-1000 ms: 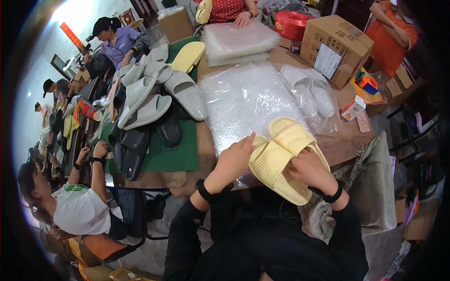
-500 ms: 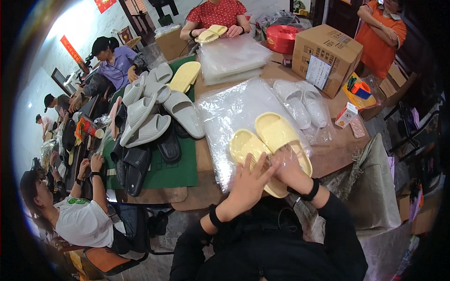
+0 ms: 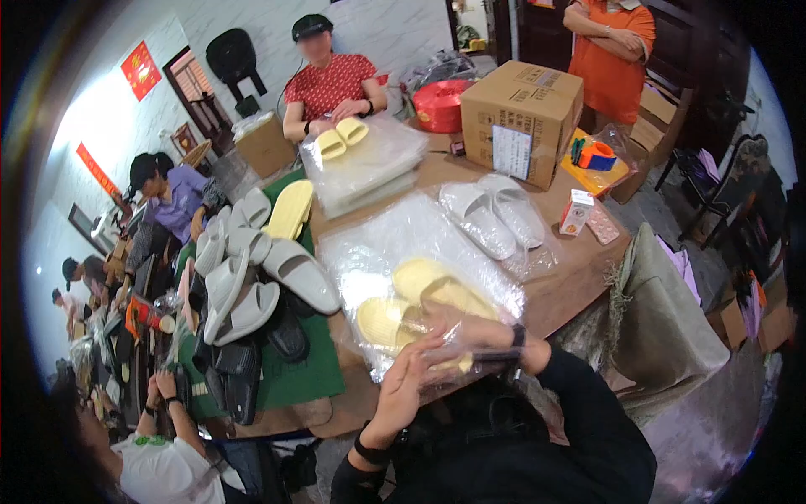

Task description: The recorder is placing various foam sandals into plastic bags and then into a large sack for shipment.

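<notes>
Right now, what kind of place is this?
Probably a small slipper-packing workshop: grey and black slippers are heaped on a green mat, and clear plastic bags and a cardboard box share the table.

- Wall (image 3: 395,34): pale, marbled finish; red hanging (image 3: 140,71) mounted at left.
- Door (image 3: 539,38): dark, rear right.
- Chair (image 3: 739,178): dark, right side.
- Floor (image 3: 693,428): grey.
- Light: bright glare, left wall.

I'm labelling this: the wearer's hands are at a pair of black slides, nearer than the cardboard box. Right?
The colour is wrong: the head view shows pale yellow slides at the wearer's left hand and right hand; the cardboard box is indeed farther.
</notes>
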